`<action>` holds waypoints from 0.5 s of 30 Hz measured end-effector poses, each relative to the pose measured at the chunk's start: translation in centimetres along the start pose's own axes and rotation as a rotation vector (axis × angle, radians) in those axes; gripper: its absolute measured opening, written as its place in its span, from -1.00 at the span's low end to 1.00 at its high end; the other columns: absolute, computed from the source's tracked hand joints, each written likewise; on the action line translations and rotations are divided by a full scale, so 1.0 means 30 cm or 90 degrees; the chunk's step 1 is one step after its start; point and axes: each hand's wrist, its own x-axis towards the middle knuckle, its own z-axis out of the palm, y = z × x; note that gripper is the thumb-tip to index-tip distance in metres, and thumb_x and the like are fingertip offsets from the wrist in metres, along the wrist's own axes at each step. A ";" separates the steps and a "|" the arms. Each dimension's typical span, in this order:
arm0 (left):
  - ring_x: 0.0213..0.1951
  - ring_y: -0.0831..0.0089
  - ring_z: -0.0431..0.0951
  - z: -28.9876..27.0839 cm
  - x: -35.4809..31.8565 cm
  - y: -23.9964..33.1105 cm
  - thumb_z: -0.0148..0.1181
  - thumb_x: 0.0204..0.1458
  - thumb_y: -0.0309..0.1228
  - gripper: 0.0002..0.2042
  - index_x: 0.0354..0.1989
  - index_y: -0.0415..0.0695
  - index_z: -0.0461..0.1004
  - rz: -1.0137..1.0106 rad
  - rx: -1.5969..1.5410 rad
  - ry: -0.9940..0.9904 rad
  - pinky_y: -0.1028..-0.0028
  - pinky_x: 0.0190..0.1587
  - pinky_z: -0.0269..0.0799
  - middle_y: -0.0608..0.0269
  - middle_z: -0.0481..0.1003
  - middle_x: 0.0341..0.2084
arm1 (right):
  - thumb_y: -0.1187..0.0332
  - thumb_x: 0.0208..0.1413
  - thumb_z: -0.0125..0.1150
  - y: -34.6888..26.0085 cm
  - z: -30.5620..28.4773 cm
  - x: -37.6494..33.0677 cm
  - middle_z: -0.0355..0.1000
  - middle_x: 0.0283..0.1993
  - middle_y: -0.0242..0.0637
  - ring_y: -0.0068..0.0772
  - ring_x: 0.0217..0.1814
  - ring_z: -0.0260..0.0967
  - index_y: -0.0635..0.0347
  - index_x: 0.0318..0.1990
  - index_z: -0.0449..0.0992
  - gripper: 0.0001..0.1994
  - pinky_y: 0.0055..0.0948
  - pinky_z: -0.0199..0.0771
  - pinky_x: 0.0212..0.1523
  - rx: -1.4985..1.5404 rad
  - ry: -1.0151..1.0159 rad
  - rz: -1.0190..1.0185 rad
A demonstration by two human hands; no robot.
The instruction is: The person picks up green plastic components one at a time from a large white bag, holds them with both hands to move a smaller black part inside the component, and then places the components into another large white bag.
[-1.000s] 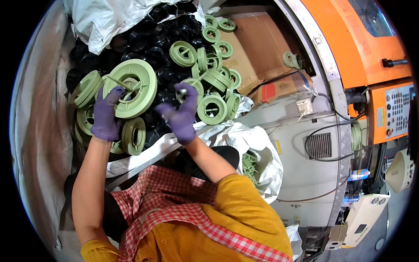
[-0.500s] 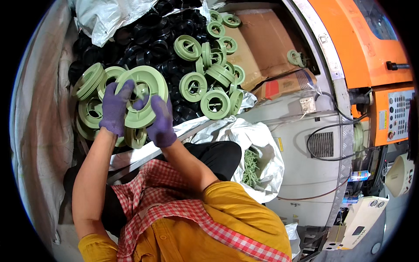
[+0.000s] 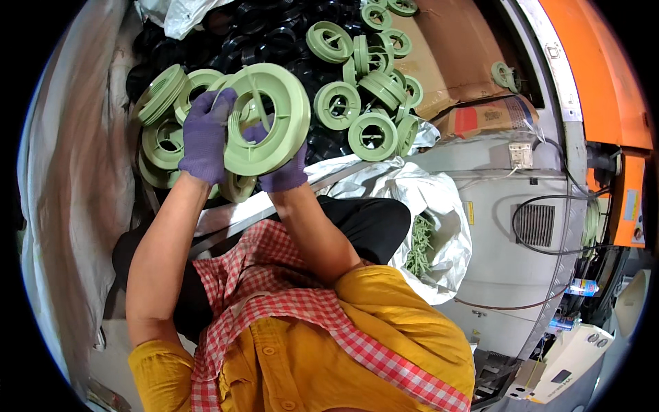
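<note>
Two hands in purple gloves are holding up one big green reel (image 3: 266, 118). The left hand (image 3: 206, 137) is gripping its side, and the right hand (image 3: 283, 172) is holding it from below. More green reels (image 3: 357, 82) are lying behind, on black rings (image 3: 274, 41).

A pile of smaller pale green plastic spools (image 3: 371, 75) lies far right on black ring-shaped parts (image 3: 274, 34). A white plastic sack (image 3: 446, 226) of green scraps (image 3: 420, 244) sits right, beside a grey metal cabinet (image 3: 508, 268) with an orange machine panel (image 3: 604, 82).
</note>
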 end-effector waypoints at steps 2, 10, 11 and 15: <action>-0.33 0.58 0.44 -0.020 0.024 -0.020 0.15 0.06 -0.28 -0.76 -0.21 -0.18 0.45 0.075 0.108 0.014 0.59 -0.28 0.36 0.29 0.47 -0.34 | 0.32 0.20 -0.05 -0.020 0.001 -0.003 0.36 -0.09 -0.23 -0.40 -0.09 0.40 0.18 0.03 0.28 -0.72 -0.39 0.49 -0.07 0.019 -0.069 -0.034; -0.31 0.43 0.53 -0.033 0.029 -0.056 -0.06 0.15 -0.20 -0.66 -0.05 -0.17 0.38 -0.249 -0.170 -0.078 0.45 -0.28 0.49 0.20 0.49 -0.24 | 0.53 -0.19 0.13 -0.150 0.013 0.008 0.32 -0.08 -0.11 -0.02 -0.10 0.29 0.22 -0.06 0.38 -0.59 -0.18 0.32 -0.05 -0.997 -0.156 -0.546; -0.32 0.41 0.54 -0.026 0.026 -0.049 -0.06 0.15 -0.20 -0.66 -0.04 -0.16 0.38 -0.295 -0.196 -0.067 0.43 -0.30 0.50 0.19 0.50 -0.25 | 0.49 -0.29 0.14 -0.163 0.013 0.021 0.31 -0.17 -0.07 0.06 -0.19 0.24 0.20 -0.18 0.43 -0.63 -0.11 0.30 -0.15 -0.975 -0.186 -0.581; -0.37 0.40 0.57 -0.030 0.004 -0.006 -0.08 0.15 -0.17 -0.68 -0.06 -0.11 0.41 -0.394 -0.153 -0.003 0.42 -0.40 0.52 0.24 0.52 -0.27 | 0.39 -0.28 0.17 -0.224 0.024 0.031 0.33 -0.37 -0.19 -0.09 -0.27 0.27 0.16 -0.35 0.44 -0.77 -0.18 0.31 -0.25 -1.159 -0.325 -0.619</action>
